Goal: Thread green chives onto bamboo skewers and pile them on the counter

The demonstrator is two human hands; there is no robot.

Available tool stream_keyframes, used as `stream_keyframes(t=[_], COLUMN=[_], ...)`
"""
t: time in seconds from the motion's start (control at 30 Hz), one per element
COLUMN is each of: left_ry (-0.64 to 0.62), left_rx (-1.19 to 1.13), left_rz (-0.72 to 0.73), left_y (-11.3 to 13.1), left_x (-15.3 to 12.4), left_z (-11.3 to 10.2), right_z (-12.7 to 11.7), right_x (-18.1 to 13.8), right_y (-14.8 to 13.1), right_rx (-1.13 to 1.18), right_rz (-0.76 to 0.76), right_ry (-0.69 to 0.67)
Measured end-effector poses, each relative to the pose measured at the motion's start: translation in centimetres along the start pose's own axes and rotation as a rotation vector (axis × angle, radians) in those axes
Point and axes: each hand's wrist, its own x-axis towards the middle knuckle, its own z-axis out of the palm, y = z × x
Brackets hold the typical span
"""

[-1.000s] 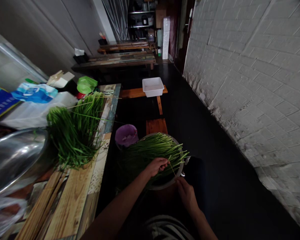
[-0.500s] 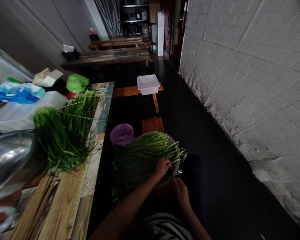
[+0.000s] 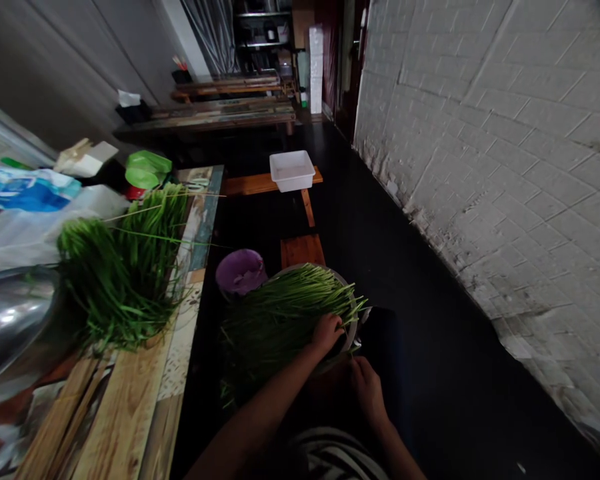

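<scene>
A large heap of garlic chives [image 3: 290, 303] fills a wide round container [image 3: 353, 320] in front of me, pale stalk ends pointing right. My left hand [image 3: 327, 333] is closed at the near right side of the heap, fingers curled in a pinch. Just below and to the right, past the container's rim, my right hand [image 3: 367, 387] is closed with thumb and forefinger together. A thin chive stalk seems to run between the two pinches; the dim light blurs its ends.
Left of me, a wooden table [image 3: 180, 363] carries another pile of chives [image 3: 120, 273], a metal bowl [image 3: 15, 320] and a green plastic bag [image 3: 147, 169]. A purple bucket [image 3: 240, 272] stands beside the container. Beyond are a white tub [image 3: 293, 171] on a bench and a wooden stool [image 3: 303, 250]. A brick wall [image 3: 480, 167] runs along the right.
The view has shifted slightly, so the surroundings sit a little further left. Both hands stay closed in nearly the same places, my right hand a touch further right of the container's edge.
</scene>
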Motion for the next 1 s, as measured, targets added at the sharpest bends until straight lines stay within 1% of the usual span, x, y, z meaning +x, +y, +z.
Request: stream_keyframes(t=[0.1,0.17,0.2,0.33,0.4,0.5,0.63,0.77,0.9,1.0], left_ry=[0.086,0.136,0.128,-0.032,-0.054,-0.079,-0.114,-0.119,-0.148,-0.182], left_rx=[-0.048,-0.193,-0.305,-0.777,-0.922,-1.061,-1.182,-1.223,-1.180,-1.095], left_rz=[-0.028,-0.052,-0.087,-0.293,-0.342,-0.369,-0.413,-0.458,-0.461,-0.434], left_y=[0.2,0.0,-0.3,-0.9,-0.7,0.1,0.9,1.2,1.2,1.2], left_x=[0.3,0.5,0.4,-0.1,-0.5,-0.8,-1.0,-0.9,-0.9,-1.4], left_z=[0.0,-0.7,-1.2,-3.0,-3.5,-4.0,-4.7,-5.4,-5.8,-5.7], right_z=[-0.5,-0.7,-0.8,-0.9,-0.8,-0.6,-0.6,-0.7,-0.9,-0.8], right_x=[-0.3,-0.4,-0.4,-0.2,0.1,0.3,0.6,0.5,0.3,0.3], right_y=[-0.1,-0.3,-0.5,-1.5,-2.0,-2.4,-2.6,-2.7,-2.9,-2.8], right_rx=[-0.013,-0.013,-0.016,-0.050,-0.062,-0.075,-0.111,-0.147,-0.150,-0.150], right_rz=[-0.001,-0.007,-0.014,-0.076,-0.110,-0.146,-0.177,-0.206,-0.208,-0.197], right_ry=[-0.003,-0.002,-0.006,-0.040,-0.063,-0.083,-0.064,-0.074,-0.090,-0.078])
